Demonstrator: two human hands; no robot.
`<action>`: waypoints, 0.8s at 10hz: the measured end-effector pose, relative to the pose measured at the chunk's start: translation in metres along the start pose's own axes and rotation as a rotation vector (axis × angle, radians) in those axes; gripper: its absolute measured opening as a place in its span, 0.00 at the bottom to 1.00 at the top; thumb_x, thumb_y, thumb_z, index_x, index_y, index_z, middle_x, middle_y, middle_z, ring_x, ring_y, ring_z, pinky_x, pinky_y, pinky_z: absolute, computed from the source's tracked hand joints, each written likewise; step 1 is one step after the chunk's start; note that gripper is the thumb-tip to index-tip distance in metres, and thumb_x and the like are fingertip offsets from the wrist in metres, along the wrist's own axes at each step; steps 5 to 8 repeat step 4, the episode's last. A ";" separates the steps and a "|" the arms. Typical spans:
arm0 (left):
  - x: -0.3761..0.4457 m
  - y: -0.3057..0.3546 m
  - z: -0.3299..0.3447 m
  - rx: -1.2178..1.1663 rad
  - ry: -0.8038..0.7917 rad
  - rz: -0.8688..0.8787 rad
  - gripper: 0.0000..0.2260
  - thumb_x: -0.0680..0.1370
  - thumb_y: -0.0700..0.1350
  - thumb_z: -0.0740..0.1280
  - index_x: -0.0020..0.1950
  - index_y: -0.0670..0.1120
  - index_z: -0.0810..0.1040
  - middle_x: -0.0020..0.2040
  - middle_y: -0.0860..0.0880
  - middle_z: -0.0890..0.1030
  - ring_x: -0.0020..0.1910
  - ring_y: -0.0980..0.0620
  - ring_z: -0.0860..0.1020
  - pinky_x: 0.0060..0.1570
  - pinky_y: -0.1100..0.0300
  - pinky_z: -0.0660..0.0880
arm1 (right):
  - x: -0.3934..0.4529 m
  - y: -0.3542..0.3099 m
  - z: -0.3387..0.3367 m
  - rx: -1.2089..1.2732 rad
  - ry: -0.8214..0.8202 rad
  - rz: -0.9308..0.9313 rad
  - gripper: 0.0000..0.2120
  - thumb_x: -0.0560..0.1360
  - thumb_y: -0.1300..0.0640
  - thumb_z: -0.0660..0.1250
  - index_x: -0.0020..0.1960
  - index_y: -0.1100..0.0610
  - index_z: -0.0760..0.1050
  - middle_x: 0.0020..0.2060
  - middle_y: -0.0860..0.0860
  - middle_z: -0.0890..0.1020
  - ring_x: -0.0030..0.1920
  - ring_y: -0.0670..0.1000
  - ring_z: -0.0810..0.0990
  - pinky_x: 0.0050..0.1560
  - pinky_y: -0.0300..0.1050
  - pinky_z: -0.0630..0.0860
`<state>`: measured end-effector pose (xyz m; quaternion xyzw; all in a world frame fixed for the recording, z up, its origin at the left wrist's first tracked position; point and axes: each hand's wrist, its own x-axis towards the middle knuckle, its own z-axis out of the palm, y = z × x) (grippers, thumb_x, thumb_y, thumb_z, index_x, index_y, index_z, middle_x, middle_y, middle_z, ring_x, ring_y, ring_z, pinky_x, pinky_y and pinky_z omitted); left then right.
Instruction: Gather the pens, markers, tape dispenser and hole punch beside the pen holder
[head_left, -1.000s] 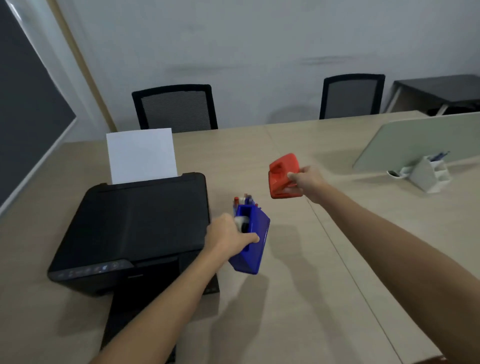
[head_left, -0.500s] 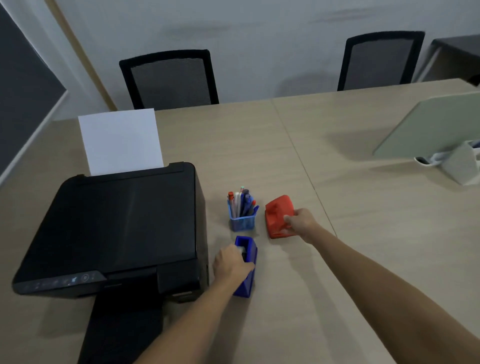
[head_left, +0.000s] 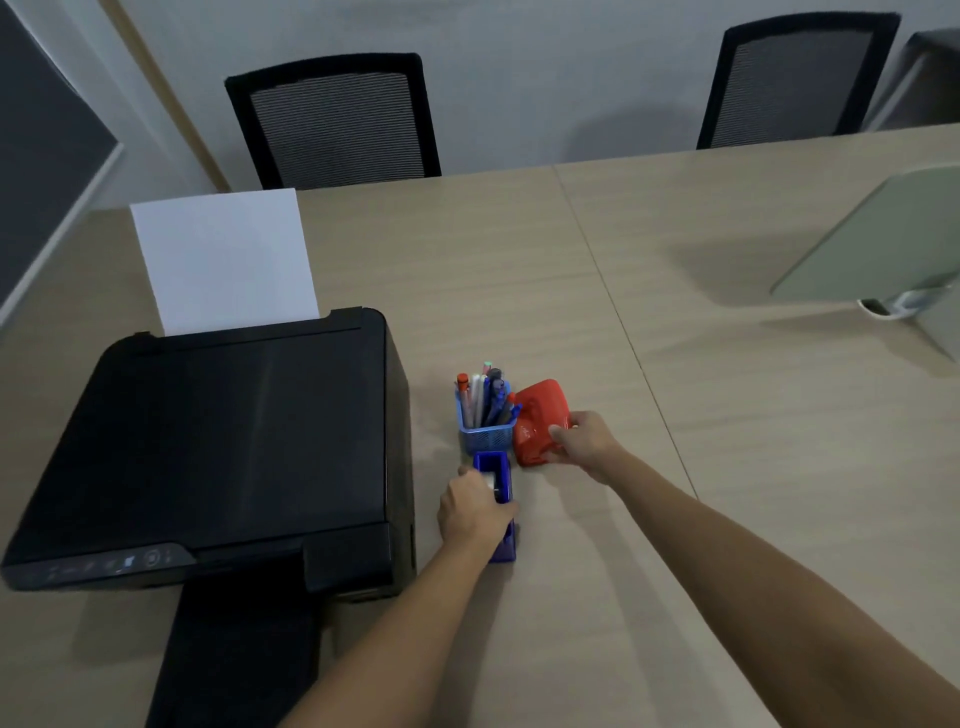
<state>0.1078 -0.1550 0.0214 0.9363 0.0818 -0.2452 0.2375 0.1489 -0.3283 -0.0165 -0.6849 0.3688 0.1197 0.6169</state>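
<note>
Blue plastic tape dispenser (head_left: 500, 480) and red hole punch (head_left: 537, 421), airborne a second ago, now rest on the surface (head_left: 727, 467) against the blue mesh pen holder (head_left: 485, 436); left hand (head_left: 475, 512) and right hand (head_left: 587, 441) each keep a closed grip, so only release remains.

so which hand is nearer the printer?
Left. The left hand grips the tape dispenser just right of the printer; the right hand holds the hole punch farther right, past the pen holder.
</note>
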 end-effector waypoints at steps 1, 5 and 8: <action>-0.001 0.000 -0.002 0.009 -0.008 0.006 0.31 0.67 0.52 0.76 0.64 0.45 0.68 0.59 0.45 0.78 0.55 0.45 0.79 0.49 0.53 0.80 | 0.001 0.000 0.001 0.002 -0.005 0.013 0.15 0.75 0.63 0.65 0.60 0.69 0.72 0.52 0.65 0.80 0.45 0.62 0.84 0.50 0.59 0.82; -0.031 -0.009 -0.025 -0.032 -0.109 0.112 0.41 0.64 0.60 0.76 0.67 0.43 0.61 0.63 0.44 0.75 0.60 0.44 0.77 0.52 0.54 0.78 | -0.042 -0.020 -0.019 -0.181 0.156 -0.049 0.30 0.75 0.51 0.65 0.71 0.60 0.59 0.54 0.61 0.74 0.49 0.61 0.78 0.34 0.48 0.76; -0.031 -0.009 -0.025 -0.032 -0.109 0.112 0.41 0.64 0.60 0.76 0.67 0.43 0.61 0.63 0.44 0.75 0.60 0.44 0.77 0.52 0.54 0.78 | -0.042 -0.020 -0.019 -0.181 0.156 -0.049 0.30 0.75 0.51 0.65 0.71 0.60 0.59 0.54 0.61 0.74 0.49 0.61 0.78 0.34 0.48 0.76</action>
